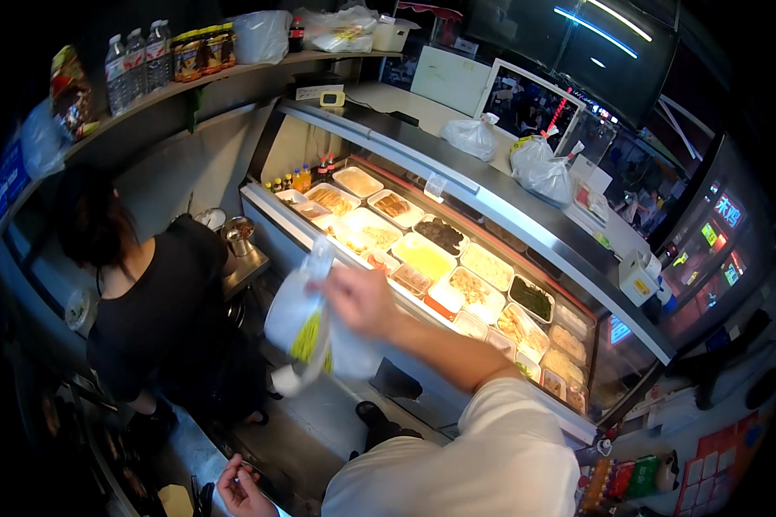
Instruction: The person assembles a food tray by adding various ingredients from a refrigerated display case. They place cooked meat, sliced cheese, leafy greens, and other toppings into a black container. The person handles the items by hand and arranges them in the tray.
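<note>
My right arm reaches across the middle, and my right hand (pixel 360 297) is closed on the top of a white plastic bag (pixel 286 312). Through or on the bag shows a bright green patch; what it holds inside I cannot make out. The bag hangs in front of a lit glass display case (pixel 362 129) with several white trays of food (pixel 424 258). Low at the lower edge, my left hand (pixel 243 489) is by the metal counter (pixel 200 461), its fingers loosely bent and apart, with nothing visible in them.
A person in black (pixel 159 302) stands close on the left, by metal pots (pixel 238 231). Tied plastic bags (pixel 470 138) rest on top of the case. Along the upper left shelf (pixel 276 67) stand water bottles (pixel 138 62) and jars (pixel 203 52).
</note>
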Tool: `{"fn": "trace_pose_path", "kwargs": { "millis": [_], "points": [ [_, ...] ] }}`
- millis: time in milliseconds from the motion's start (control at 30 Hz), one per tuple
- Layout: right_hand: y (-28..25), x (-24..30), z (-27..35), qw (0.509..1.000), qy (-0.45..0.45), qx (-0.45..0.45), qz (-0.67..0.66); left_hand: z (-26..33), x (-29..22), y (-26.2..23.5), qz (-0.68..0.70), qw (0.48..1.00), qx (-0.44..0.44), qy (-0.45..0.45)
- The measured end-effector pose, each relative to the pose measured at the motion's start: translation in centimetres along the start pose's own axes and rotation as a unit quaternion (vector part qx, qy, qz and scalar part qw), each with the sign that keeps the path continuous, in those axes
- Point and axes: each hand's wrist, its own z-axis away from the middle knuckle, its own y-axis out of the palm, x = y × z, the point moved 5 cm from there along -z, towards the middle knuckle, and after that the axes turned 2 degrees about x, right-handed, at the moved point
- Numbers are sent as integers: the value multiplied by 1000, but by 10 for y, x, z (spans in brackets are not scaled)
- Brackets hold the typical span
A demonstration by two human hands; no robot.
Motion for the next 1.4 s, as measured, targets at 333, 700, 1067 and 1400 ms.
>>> {"fn": "trace_pose_path", "kwargs": {
  "millis": [333,700,1067,1400],
  "points": [
    [-240,-205,-211,970,109,-187,106,44,101,113,-64,985,-16,-156],
    [-322,-387,-350,912,223,-303,163,34,157,284,-59,970,92,-218],
    [-376,-500,-412,856,265,-426,122,-39,222,346,-252,909,247,-222],
    [-439,-674,-450,781,276,-543,137,-186,293,434,-274,878,348,-179]
  ]
}}
